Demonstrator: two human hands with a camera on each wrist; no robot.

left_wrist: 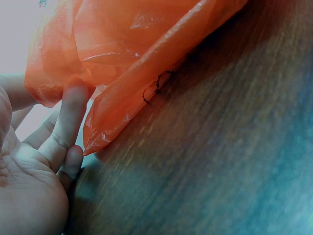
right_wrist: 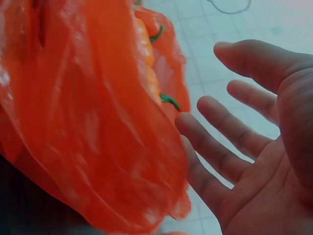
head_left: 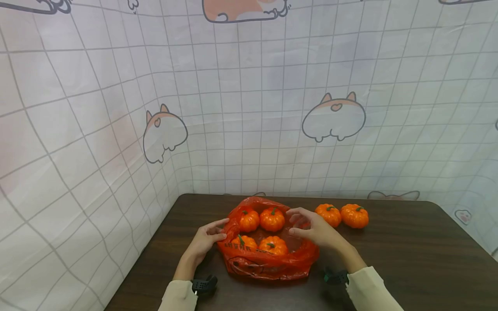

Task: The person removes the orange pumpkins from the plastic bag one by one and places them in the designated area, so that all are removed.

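Note:
A red plastic bag [head_left: 268, 265] stands on the table with its mouth spread wide. Several small orange pumpkins [head_left: 272, 219] with green stems sit inside it. My left hand [head_left: 204, 239] is at the bag's left rim, its fairly straight fingers touching the film; in the left wrist view a fingertip [left_wrist: 76, 90] presses against the plastic. Over the right rim is my right hand [head_left: 317, 229], fingers apart and loosely bent, holding nothing. The right wrist view shows its fingertips right beside the bag and a green pumpkin stem [right_wrist: 170, 101].
Two more pumpkins, one at the left [head_left: 328, 215] and one at the right [head_left: 354, 216], lie on the dark wooden table [head_left: 408, 250] behind my right hand. A white gridded cloth [head_left: 260, 108] with cartoon dogs hangs behind and to the left.

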